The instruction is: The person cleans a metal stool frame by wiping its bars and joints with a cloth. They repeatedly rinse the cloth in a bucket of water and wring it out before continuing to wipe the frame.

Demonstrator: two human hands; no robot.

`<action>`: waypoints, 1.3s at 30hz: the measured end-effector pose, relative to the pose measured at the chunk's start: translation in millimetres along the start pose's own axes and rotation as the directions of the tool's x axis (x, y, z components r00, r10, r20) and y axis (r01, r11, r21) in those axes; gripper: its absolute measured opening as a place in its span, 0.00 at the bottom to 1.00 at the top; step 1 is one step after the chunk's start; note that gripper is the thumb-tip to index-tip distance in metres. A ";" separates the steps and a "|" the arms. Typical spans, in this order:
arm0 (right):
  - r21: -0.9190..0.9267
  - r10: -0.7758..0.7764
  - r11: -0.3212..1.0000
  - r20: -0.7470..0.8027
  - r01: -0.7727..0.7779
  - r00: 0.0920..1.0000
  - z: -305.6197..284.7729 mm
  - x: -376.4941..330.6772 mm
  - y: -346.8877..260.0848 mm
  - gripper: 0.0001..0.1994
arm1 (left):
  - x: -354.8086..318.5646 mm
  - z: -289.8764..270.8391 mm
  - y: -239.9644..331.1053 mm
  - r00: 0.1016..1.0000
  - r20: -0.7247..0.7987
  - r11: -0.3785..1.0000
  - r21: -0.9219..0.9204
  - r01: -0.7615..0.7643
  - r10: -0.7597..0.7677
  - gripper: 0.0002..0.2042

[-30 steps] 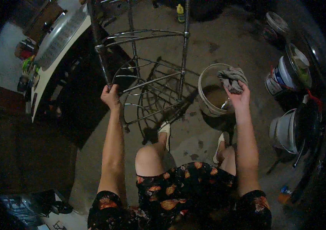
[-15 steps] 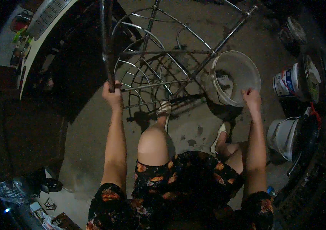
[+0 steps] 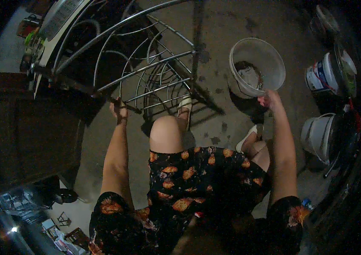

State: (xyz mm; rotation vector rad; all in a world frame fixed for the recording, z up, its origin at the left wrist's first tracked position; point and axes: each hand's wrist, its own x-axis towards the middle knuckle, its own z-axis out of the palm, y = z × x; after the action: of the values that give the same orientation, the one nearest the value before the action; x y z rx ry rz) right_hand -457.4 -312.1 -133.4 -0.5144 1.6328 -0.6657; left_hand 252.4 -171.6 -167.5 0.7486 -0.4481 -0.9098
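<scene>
My left hand (image 3: pixel 119 111) is closed round the lower end of a tubular metal rack (image 3: pixel 150 66), tilted up at the left. The rack has shiny straight bars and several curved rods; part of it runs out past the top edge. My right hand (image 3: pixel 270 99) is closed, with curled fingers, at the near rim of a whitish plastic bucket (image 3: pixel 276 63). Whether those fingers grip the rim or something small is hidden. Inside the bucket lies something pale and crumpled (image 3: pixel 248 76), with dark matter round it.
A white tub with a coloured label (image 3: pixel 316 76) and a grey-white pail with a wire handle (image 3: pixel 316 134) stand along the right side. A dark wooden cabinet (image 3: pixel 32 131) is at the left. My feet rest on the stained concrete floor (image 3: pixel 214 123) below the rack.
The rack has swung left and tilted differently, with my left hand still on its end. My right hand has shifted left against the bucket's near rim. The whole view has shifted slightly.
</scene>
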 end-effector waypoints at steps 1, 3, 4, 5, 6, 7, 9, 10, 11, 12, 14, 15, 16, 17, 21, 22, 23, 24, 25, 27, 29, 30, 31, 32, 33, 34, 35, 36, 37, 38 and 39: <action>0.032 0.010 0.999 0.082 -0.012 0.997 -6.3 5.7 0.1 0.19 | 1.3 -12.6 -4.4 0.995 -0.058 0.963 0.264 -0.058 0.076 0.12; 0.106 -0.001 0.994 0.269 -0.029 0.963 -14.8 19.7 1.6 0.18 | 11.5 -36.1 4.9 0.956 -0.072 0.478 0.875 -0.077 0.286 0.12; 0.111 0.024 0.992 0.255 -0.054 0.967 4.4 13.7 4.0 0.18 | 10.0 -56.3 35.8 0.934 -0.071 0.325 0.944 -0.050 0.351 0.13; 0.087 0.059 0.994 0.157 -0.073 0.986 8.9 -1.1 2.0 0.18 | -7.7 -50.8 9.9 0.942 -0.156 0.391 0.920 0.028 0.299 0.14; 0.072 0.085 0.993 0.078 -0.091 0.993 19.3 -15.7 -0.6 0.17 | -16.5 -38.4 -2.8 0.935 -0.238 0.420 0.901 0.110 0.264 0.14; 0.124 0.083 0.988 0.079 -0.093 0.993 28.7 -25.2 1.8 0.17 | -19.3 -24.8 -5.4 0.922 -0.313 0.451 0.873 0.186 0.226 0.14; 0.222 0.084 0.970 0.094 -0.103 0.992 40.1 -39.1 10.2 0.18 | -26.1 0.0 -2.6 0.879 -0.452 0.500 0.802 0.327 0.151 0.13; 0.226 0.132 0.962 0.118 -0.156 0.984 41.7 -39.5 17.1 0.17 | -28.8 9.8 2.4 0.849 -0.518 0.526 0.753 0.396 0.102 0.13; 0.234 0.175 0.951 0.135 -0.203 0.975 42.3 -37.3 28.2 0.17 | -30.5 19.9 5.4 0.815 -0.578 0.561 0.689 0.460 0.042 0.13; 0.248 0.211 0.938 0.152 -0.244 0.966 40.8 -32.6 39.0 0.17 | -31.6 30.7 8.9 0.779 -0.627 0.587 0.619 0.521 -0.030 0.13; 0.313 0.218 0.905 0.241 -0.288 0.946 30.3 -22.2 62.3 0.16 | -36.4 50.2 13.0 0.692 -0.688 0.611 0.456 0.647 -0.220 0.13; 0.244 0.214 0.932 0.228 -0.268 0.950 51.4 -52.1 53.3 0.16 | -52.1 47.1 29.7 0.631 -0.723 0.603 0.378 0.703 -0.281 0.13; 0.316 0.236 0.902 0.207 -0.293 0.950 51.3 -56.7 58.6 0.17 | -56.2 60.8 33.3 0.587 -0.723 0.573 0.322 0.753 -0.365 0.14; 0.283 0.231 0.916 0.210 -0.285 0.950 51.0 -62.1 60.5 0.17 | -59.8 77.4 36.6 0.553 -0.714 0.521 0.305 0.798 -0.430 0.14; 0.254 0.220 0.921 0.289 -0.297 0.932 62.8 -88.6 82.5 0.16 | -67.7 187.2 38.9 0.580 -0.565 0.104 0.658 0.746 -0.587 0.16; 0.284 0.256 0.898 0.285 -0.336 0.924 64.3 -88.4 89.8 0.15 | -71.2 226.3 33.9 0.592 -0.473 -0.039 0.801 0.598 -0.652 0.17; 0.316 0.290 0.873 0.274 -0.371 0.917 63.8 -86.0 98.1 0.15 | -76.2 264.4 25.8 0.571 -0.381 -0.157 0.902 0.401 -0.727 0.17; 0.350 0.328 0.845 0.260 -0.405 0.908 61.8 -86.0 104.7 0.15 | -87.0 308.4 15.4 0.595 -0.207 0.010 0.940 0.341 -0.777 0.15; 0.382 0.305 0.836 0.272 -0.393 0.913 63.2 -98.1 101.1 0.15 | -100.6 345.1 2.6 0.615 -0.038 0.178 0.942 0.286 -0.788 0.13; 0.349 0.285 0.846 0.346 -0.404 0.894 60.6 -112.8 101.2 0.15 | -113.9 394.7 -34.3 0.458 0.267 0.410 0.877 0.248 -0.848 0.13; 0.308 0.357 0.775 0.507 -0.552 0.784 58.4 -116.6 93.9 0.16 | -132.2 420.6 -92.3 0.348 0.277 0.435 0.706 0.559 -0.896 0.13; 0.229 0.371 0.753 0.626 -0.617 0.686 58.0 -125.8 76.4 0.17 | -132.3 417.5 -123.1 0.280 0.192 0.337 0.627 0.702 -0.941 0.14; 0.141 0.388 0.725 0.724 -0.674 0.570 58.3 -139.5 54.3 0.17 | -136.5 422.4 -144.4 0.234 0.088 0.244 0.537 0.807 -0.968 0.13; 0.041 0.396 0.700 0.809 -0.713 0.435 63.7 -145.8 38.4 0.18 | -131.0 402.6 -178.3 0.162 0.020 0.156 0.412 0.898 -0.987 0.12; 0.096 0.363 0.805 0.701 -0.586 0.614 67.8 -139.8 33.6 0.17 | -128.0 395.2 -204.4 0.127 -0.063 0.092 0.398 0.913 -0.990 0.12; 0.024 0.226 0.941 0.700 -0.338 0.677 63.8 -112.0 35.2 0.15 | -127.3 387.1 -226.1 0.090 -0.149 0.027 0.376 0.926 -0.985 0.12; -0.071 0.221 0.972 0.614 -0.226 0.757 71.1 -90.9 19.6 0.12 | -131.1 370.6 -250.3 0.121 -0.197 0.043 0.360 0.932 -0.973 0.13; -0.040 0.135 0.990 0.480 -0.132 0.867 61.8 -42.0 28.1 0.13 | -143.2 359.2 -280.5 0.134 -0.229 0.045 0.356 0.933 -0.964 0.13; -0.030 0.038 0.999 0.335 -0.029 0.942 52.4 5.0 43.9 0.14 | -154.1 347.6 -311.6 0.155 -0.263 0.053 0.357 0.933 -0.952 0.13; -0.405 -0.035 0.904 0.248 0.137 0.968 54.8 29.5 46.7 0.15 | -158.5 330.5 -337.0 0.198 -0.311 0.084 0.344 0.935 -0.930 0.14; -0.722 -0.149 0.645 0.204 0.252 0.967 61.0 50.2 42.5 0.16 | -158.0 323.4 -353.9 0.249 -0.353 0.126 0.337 0.933 -0.902 0.14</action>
State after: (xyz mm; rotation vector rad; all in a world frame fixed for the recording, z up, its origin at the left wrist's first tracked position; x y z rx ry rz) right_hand -404.0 -322.6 -204.8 -1.3340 1.6975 -0.0652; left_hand -231.6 -304.3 -221.4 1.6386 -0.0654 -2.0267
